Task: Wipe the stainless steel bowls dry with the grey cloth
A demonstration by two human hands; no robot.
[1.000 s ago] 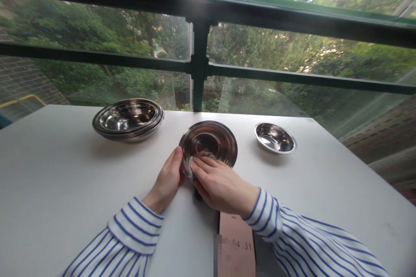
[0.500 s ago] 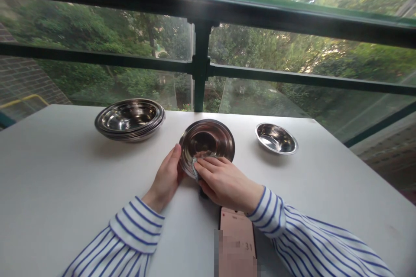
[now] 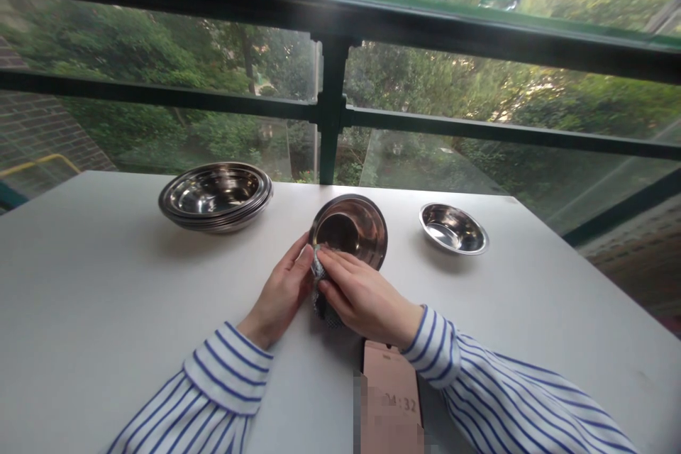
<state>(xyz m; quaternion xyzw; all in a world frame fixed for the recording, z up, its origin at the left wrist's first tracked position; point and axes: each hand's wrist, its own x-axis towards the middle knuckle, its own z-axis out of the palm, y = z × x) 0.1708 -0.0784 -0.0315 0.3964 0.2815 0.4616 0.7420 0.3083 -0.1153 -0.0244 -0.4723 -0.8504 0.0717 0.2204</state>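
A steel bowl point(image 3: 354, 225) is tilted up on its edge at the middle of the white table point(image 3: 96, 298), its inside facing me. My left hand point(image 3: 281, 291) holds its left rim, thumb on the edge. My right hand point(image 3: 362, 298) presses a small checked cloth point(image 3: 319, 284) against the bowl's lower left rim, fingers closed over the cloth. Both arms wear blue-striped white sleeves.
A stack of steel bowls point(image 3: 216, 195) sits at the back left. A single small steel bowl point(image 3: 453, 227) rests at the back right. A pink phone point(image 3: 391, 397) showing a timer lies near me. A dark green railing with glass panels point(image 3: 330, 113) runs behind the table.
The bowl has been tipped steeper and turned, so it looks narrower. My right hand with the cloth has slid along the lower left rim; my left hand followed the rim.
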